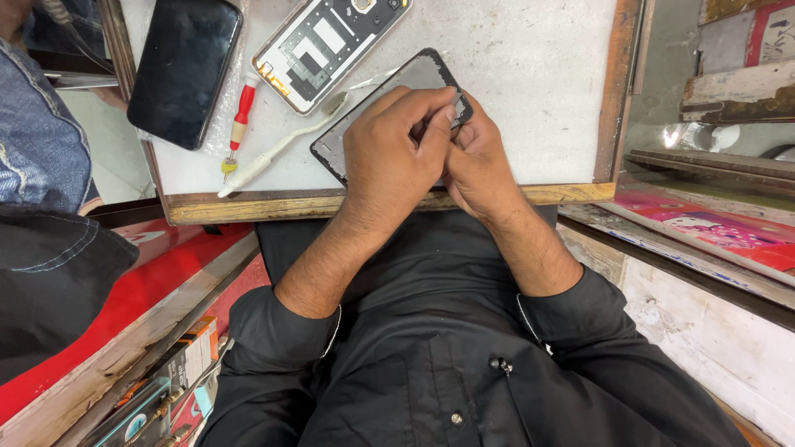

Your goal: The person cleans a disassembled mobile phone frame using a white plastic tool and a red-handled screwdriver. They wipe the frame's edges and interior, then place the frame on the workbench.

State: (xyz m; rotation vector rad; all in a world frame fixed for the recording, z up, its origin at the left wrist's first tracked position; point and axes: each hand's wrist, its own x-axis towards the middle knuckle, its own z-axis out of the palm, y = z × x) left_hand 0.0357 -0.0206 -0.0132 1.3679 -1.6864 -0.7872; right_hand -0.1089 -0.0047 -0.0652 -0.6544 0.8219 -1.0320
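Both my hands rest on a grey phone back cover (pixel 414 76) with a black rim, lying on the white worktop (pixel 530 66). My left hand (pixel 396 153) covers the cover's middle, its fingers pinched at the cover's right corner. My right hand (pixel 476 161) presses in from the right, its fingertips meeting the left hand's at that same corner. What, if anything, sits between the fingertips is hidden.
An opened phone frame (pixel 327 45) lies at the back. A black phone (pixel 184 68) lies at the left. A red-handled screwdriver (pixel 239 120) and a white toothbrush (pixel 277 149) lie between them. The wooden tray edge (pixel 248 207) runs along the front. Another person's denim sleeve (pixel 37 132) is at far left.
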